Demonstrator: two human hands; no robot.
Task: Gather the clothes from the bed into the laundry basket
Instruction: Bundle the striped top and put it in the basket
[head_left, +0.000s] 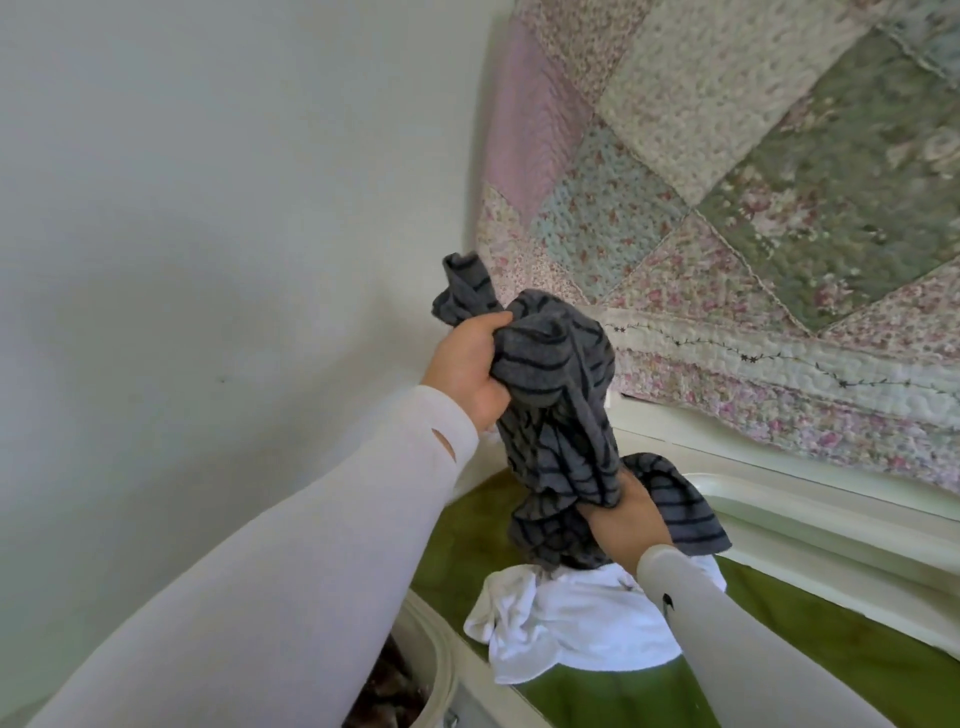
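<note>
Beside the quilted bed (753, 218), left hand (467, 371) and right hand (626, 525) both clenched on grey striped garment (556, 415), white cloth (566, 623) under it, white wall (208, 208) at left.

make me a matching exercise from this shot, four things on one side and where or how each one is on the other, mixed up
Things:
1. grey striped garment
2. white garment
3. patchwork quilt
4. laundry basket

States:
A. only its pale rim shows, at the bottom edge under the left sleeve
B. bunched up and gripped by the left hand and the right hand
C. crumpled on the green surface, below the hands
D. spread over the bed, upper right

Pairs: 1-B, 2-C, 3-D, 4-A
</note>
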